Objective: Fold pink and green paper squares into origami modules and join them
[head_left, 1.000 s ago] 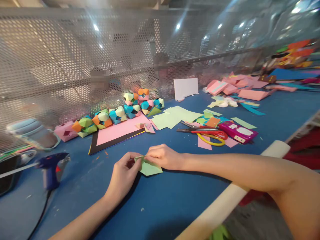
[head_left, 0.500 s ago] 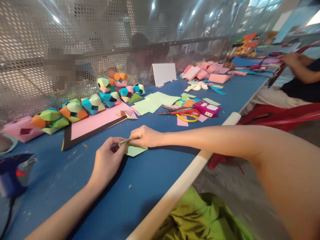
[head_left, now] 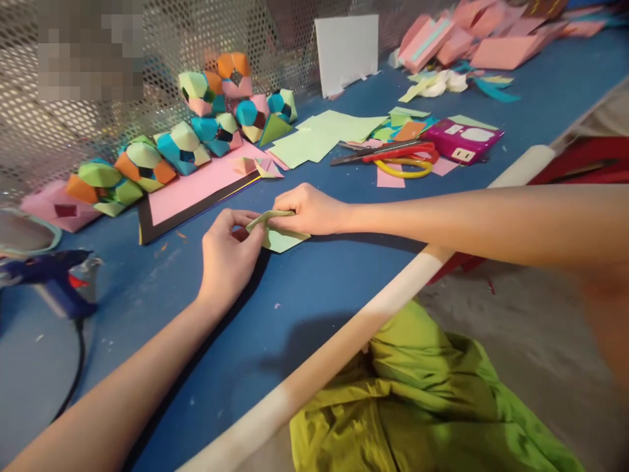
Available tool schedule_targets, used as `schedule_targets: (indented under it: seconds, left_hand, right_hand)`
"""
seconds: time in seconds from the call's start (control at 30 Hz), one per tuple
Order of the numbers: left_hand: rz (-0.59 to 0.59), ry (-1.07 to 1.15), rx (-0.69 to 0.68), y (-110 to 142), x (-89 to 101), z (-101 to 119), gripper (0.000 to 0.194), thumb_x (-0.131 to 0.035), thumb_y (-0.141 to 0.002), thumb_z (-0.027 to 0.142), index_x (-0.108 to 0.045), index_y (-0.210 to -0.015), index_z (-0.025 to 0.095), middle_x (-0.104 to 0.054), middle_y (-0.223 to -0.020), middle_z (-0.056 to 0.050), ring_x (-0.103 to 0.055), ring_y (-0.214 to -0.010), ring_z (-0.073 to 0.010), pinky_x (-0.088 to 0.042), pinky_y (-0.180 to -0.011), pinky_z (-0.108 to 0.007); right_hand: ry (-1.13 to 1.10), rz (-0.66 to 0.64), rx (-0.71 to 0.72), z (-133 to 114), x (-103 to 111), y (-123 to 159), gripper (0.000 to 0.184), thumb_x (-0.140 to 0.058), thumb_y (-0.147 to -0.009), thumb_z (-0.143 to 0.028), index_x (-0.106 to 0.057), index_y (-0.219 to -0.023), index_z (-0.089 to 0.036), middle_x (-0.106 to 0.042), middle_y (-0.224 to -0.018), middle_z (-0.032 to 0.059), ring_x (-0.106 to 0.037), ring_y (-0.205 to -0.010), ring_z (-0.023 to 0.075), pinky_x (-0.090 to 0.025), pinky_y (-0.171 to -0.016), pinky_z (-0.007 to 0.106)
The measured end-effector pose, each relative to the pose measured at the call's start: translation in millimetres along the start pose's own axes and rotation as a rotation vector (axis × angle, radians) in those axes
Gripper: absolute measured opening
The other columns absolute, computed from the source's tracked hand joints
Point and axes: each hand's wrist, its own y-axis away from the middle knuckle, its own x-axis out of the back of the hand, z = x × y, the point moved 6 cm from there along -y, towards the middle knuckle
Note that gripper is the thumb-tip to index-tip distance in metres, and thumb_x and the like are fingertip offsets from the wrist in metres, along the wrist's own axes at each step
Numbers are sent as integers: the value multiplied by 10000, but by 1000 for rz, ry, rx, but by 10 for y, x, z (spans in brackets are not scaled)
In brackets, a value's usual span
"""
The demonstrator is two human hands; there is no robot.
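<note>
A small sheet of pale green paper (head_left: 285, 240), partly folded up, lies low over the blue table between my hands. My left hand (head_left: 232, 248) pinches its left edge between thumb and fingers. From the right, my right hand (head_left: 310, 211) is closed on the raised flap, fingers curled against it. Just beyond lies a pink sheet (head_left: 196, 185) on a black one, with a small folded paper piece (head_left: 260, 167) at its corner. More pale green sheets (head_left: 322, 134) are spread behind my right hand.
Folded multicoloured paper modules (head_left: 183, 147) line the mesh wall. Scissors with red handles (head_left: 407, 152), yellow-handled ones (head_left: 405, 172) and a purple box (head_left: 464, 141) sit right. A corded glue gun (head_left: 56, 278) lies left. Pink folded papers (head_left: 515, 49) are heaped at the back right.
My view has tilted down, so the table things appear higher and the person at the right is out of frame. Both hands keep the same hold on the green paper.
</note>
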Motion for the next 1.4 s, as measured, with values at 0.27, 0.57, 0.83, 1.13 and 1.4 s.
schedule_targets:
  seconds: [0.27, 0.57, 0.83, 1.13, 1.4]
  left_hand:
    - [-10, -7, 37, -20, 21, -42, 180, -628, -699, 194, -476, -604, 196, -698, -794, -19, -613, -696, -130, -473, -615, -235]
    - [-7, 158, 198, -27, 73, -190, 199, -652, -667, 199, -472, -583, 187, -714, -843, -41, -634, -777, -171, -473, -680, -278]
    - [-26, 198, 252, 8, 65, -159, 200, -642, -661, 187, -456, -588, 188, -706, -789, -32, -615, -733, -161, -443, -633, -263]
    - [42, 268, 297, -21, 104, -279, 193, -632, -677, 172, -454, -603, 189, -659, -747, 3, -557, -657, -120, -413, -609, -242]
    - [66, 378, 371, 31, 54, -257, 211, -651, -657, 169, -453, -720, 202, -501, -621, 75, -434, -530, -74, -334, -532, -205]
  right_hand:
    - [8, 26, 73, -48, -14, -11, 204, -530, -802, -195, -548, -607, -136, -505, -606, -9, -429, -575, 84, -306, -570, 222]
    - [-131, 160, 77, -42, 74, -11, 203, -536, -863, -238, -671, -784, -110, -631, -732, 37, -512, -627, 96, -381, -624, 221]
    - [-239, 110, 31, -16, 52, -18, 251, -513, -888, -259, -682, -777, -110, -648, -736, 45, -551, -651, 104, -396, -625, 222]
    - [-227, 88, -101, 5, 89, -15, 312, -491, -897, -333, -632, -713, -124, -596, -703, 23, -497, -628, 102, -355, -604, 225]
    - [-208, 233, -253, 54, 131, 8, 42, -605, -775, -136, -621, -737, -128, -572, -633, -20, -473, -570, 81, -336, -578, 205]
